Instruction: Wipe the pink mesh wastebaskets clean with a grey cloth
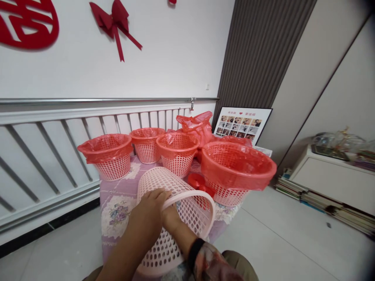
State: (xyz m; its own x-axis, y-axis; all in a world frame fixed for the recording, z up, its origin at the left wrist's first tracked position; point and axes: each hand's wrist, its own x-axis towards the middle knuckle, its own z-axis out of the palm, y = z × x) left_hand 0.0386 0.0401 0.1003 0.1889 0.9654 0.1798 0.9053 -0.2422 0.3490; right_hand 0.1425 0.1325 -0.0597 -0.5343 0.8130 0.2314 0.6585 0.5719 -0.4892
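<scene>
A pale pink perforated plastic wastebasket (pixel 159 179) is tilted on its side in front of me, its round mouth turned to the right. My left hand (pixel 150 207) grips it from outside, fingers bent over the wall beside the rim. Through the mouth reaches my right hand (pixel 170 218), at the inner side of the wall; its fingers are hidden by the rim and my left hand. Just behind the basket lies a red roll (pixel 195 180), partly covered, which looks like plastic film or ribbon.
Several baskets lined with red plastic bags stand behind, including a left one (pixel 113 166), a middle one (pixel 177 162) and a large right one (pixel 231 193). A purple floral tablecloth (pixel 109 191) lies under them. A radiator (pixel 52 156) runs along the wall; a photo board (pixel 243 123) leans behind.
</scene>
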